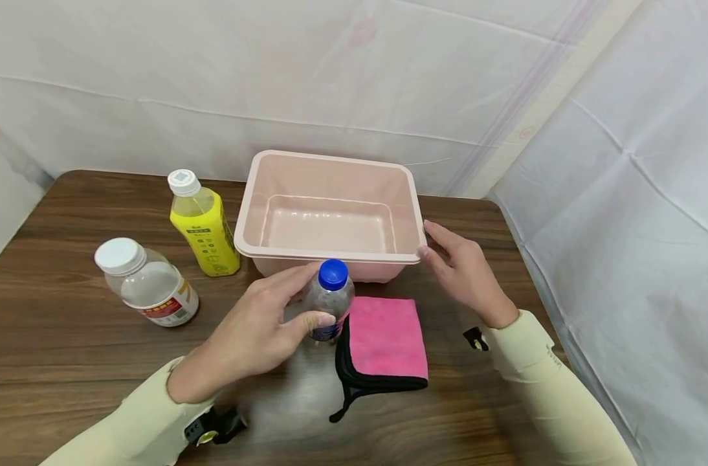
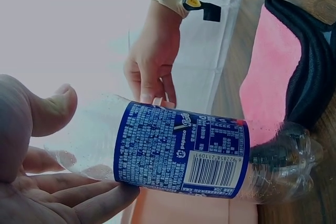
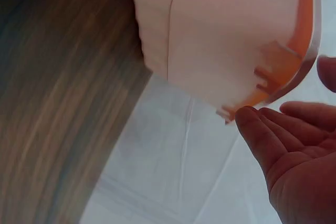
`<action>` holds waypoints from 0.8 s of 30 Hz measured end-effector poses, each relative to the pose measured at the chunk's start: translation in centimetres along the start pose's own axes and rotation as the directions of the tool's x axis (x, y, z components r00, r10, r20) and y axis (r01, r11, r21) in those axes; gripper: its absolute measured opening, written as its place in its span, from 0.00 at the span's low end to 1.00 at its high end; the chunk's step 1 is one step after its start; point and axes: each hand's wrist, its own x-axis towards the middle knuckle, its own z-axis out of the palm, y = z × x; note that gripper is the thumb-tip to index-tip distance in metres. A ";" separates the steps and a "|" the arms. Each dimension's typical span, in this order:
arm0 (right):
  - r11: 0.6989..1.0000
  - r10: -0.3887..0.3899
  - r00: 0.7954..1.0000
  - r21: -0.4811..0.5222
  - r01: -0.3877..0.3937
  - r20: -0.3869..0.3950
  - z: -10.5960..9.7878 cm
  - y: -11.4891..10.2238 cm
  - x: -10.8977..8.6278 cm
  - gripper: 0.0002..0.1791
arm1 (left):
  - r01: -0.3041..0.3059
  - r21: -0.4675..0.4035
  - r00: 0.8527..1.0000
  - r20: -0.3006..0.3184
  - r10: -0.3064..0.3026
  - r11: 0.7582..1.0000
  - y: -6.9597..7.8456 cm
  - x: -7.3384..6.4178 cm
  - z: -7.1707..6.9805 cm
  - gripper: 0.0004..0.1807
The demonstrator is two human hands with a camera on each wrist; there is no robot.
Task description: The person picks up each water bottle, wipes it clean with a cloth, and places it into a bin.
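Observation:
A clear plastic bottle [image 1: 329, 299] with a blue cap and blue label stands in front of a pale pink basin [image 1: 397, 257]. My left hand [image 1: 261, 327] is around its upper part, thumb on the near side and fingers behind. In the left wrist view, the fingers lie fairly straight along the bottle [image 2: 181, 150], and the thumb is spread away from it. At the basin's right side, my right hand [image 1: 467, 268] has fingertips at the rim, with fingers mostly straight. Next to the bottle lies a folded pink cloth [image 1: 387, 340] with black edging and a loop.
A yellow-labelled bottle [image 1: 205, 230] with a white cap stands left of the basin. Nearer and farther left is a clear jar [image 1: 153, 291] with a white lid. All stand on a dark wooden table [image 1: 51, 310]. White sheeting [image 1: 214, 84] hangs behind and to the right.

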 end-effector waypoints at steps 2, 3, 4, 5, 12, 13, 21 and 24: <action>0.996 0.060 0.998 0.064 -0.060 -0.002 0.1 -0.1 0.3 0.26 | -0.006 0.006 1.000 -0.008 0.006 1.000 0.1 0.1 -0.2 0.35; 0.991 0.098 0.995 0.092 -0.097 0.001 0.1 -0.1 0.4 0.25 | -0.009 0.009 1.000 -0.012 0.009 1.000 0.2 0.1 -0.3 0.35; 0.985 0.133 0.991 0.113 -0.132 0.003 0.1 -0.1 0.6 0.25 | -0.007 0.011 1.000 -0.013 0.008 1.000 0.3 0.1 -0.4 0.35; 0.976 0.170 0.985 0.139 -0.169 0.008 0.1 -0.1 0.8 0.24 | -0.006 0.014 1.000 -0.014 0.006 1.000 0.4 0.2 -0.5 0.35; 0.840 0.386 0.919 0.379 -0.388 0.084 -0.3 -0.3 1.7 0.20 | -0.027 0.017 0.999 -0.026 0.028 0.999 1.5 0.7 -1.5 0.35; 0.822 0.402 0.911 0.402 -0.404 0.093 -0.4 -0.3 1.8 0.20 | -0.033 0.018 0.999 -0.029 0.034 0.999 1.6 0.8 -1.7 0.35; 0.730 0.449 0.880 0.504 -0.462 0.156 -0.6 0.1 2.4 0.21 | -0.047 0.009 0.999 -0.019 0.047 0.999 2.7 1.6 -3.2 0.32; 0.704 0.459 0.871 0.525 -0.478 0.176 -0.7 0.2 2.6 0.22 | -0.045 0.024 0.999 -0.025 0.046 0.999 3.2 1.8 -4.0 0.30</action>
